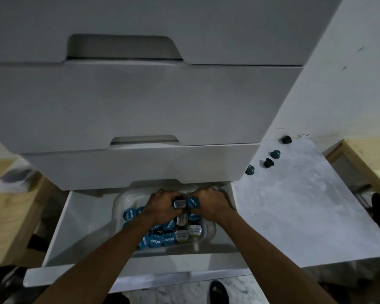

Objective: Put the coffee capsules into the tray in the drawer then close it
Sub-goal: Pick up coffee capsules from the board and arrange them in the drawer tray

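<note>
The bottom drawer (59,233) of a white cabinet stands pulled out. Inside it sits a clear plastic tray (121,201) filled with several blue-lidded and white-lidded coffee capsules (162,239). My left hand (160,205) reaches over the tray's far part and grips a white-lidded capsule (179,203). Beside it my right hand (208,204) grips a blue-lidded capsule (193,202). Several dark capsules (269,162) lie loose on the marble floor slab to the right of the cabinet.
Two shut drawers (130,106) rise above the open one. A pale marble slab (305,211) spreads to the right, with wooden furniture (360,159) beyond it. A wooden surface (11,211) is at the left. A dark shoe (217,290) shows below the drawer front.
</note>
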